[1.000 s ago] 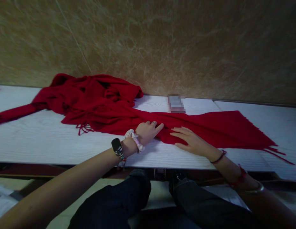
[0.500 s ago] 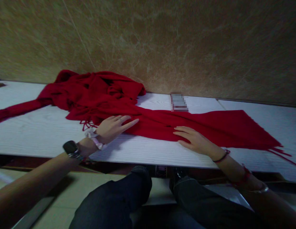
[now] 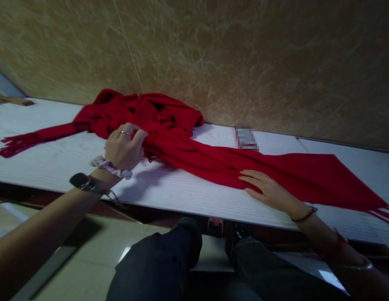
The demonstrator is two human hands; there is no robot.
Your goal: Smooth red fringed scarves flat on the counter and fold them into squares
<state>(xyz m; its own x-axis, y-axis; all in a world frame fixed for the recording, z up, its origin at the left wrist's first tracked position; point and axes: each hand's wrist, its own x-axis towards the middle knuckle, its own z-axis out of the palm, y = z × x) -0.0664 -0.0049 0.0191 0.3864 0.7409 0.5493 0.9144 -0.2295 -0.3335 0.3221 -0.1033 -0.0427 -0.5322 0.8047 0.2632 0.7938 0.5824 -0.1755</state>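
Observation:
A red fringed scarf stretches along the white wood-grained tabletop. Its left part lies bunched up against the wall, with one fringed end trailing left; its right part is spread fairly flat and ends in fringe at the right. My left hand, with a ring, has its fingers curled into the near side of the bunch and grips the cloth; the fingertips are hidden. My right hand lies flat on the smoother stretch, fingers extended and pressing lightly on the fabric.
A blurred-out rectangular item lies behind the scarf near the wall. The brown marbled wall rises along the table's back edge. A small wooden piece sits at the far left. My legs are below the front edge.
My left hand has gone from lying open on the scarf to gripping it further left, lifting its near edge a little. My right hand stays flat on the cloth. The view has shifted slightly.

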